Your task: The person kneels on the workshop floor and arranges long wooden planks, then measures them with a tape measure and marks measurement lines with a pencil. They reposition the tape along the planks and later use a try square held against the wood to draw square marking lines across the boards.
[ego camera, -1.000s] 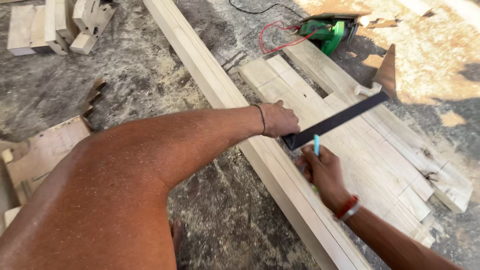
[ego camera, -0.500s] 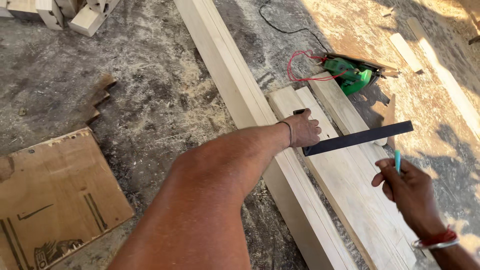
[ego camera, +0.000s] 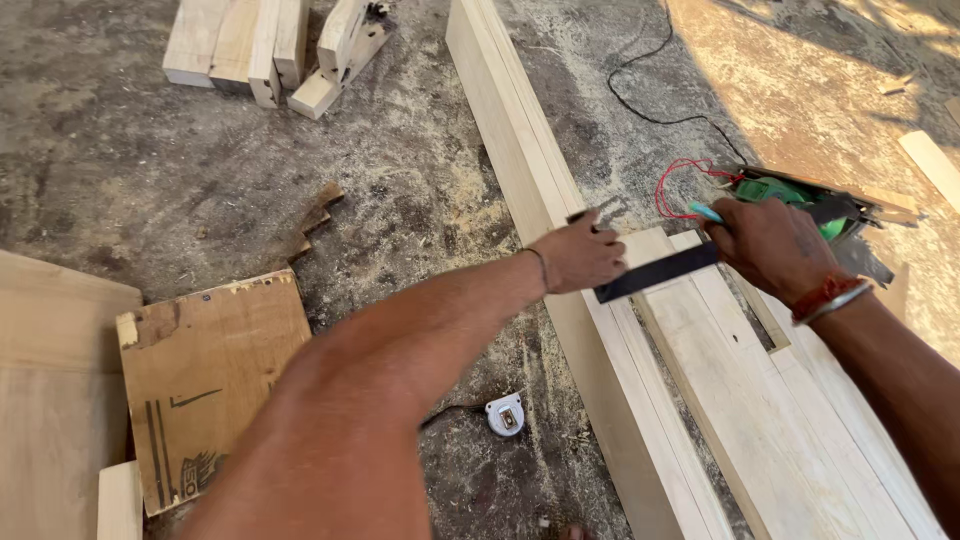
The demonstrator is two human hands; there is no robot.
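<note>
My left hand grips the stock end of a black try square, pressing it against the edge of a long pale wooden beam lying on the ground. The square's blade reaches right across flat pale planks. My right hand rests on the far end of the blade and holds a light blue pencil whose tip shows above the fingers. A red thread band and a metal bangle sit on my right wrist.
A green power tool with red and black cords lies just beyond my right hand. A small tape measure sits on the sawdust-covered ground. Brown cardboard lies at the left, offcut wood blocks at the top left.
The view has shifted left and back. My right hand with the pencil has risen from below the blade onto its far end. My left hand keeps the square on the beam.
</note>
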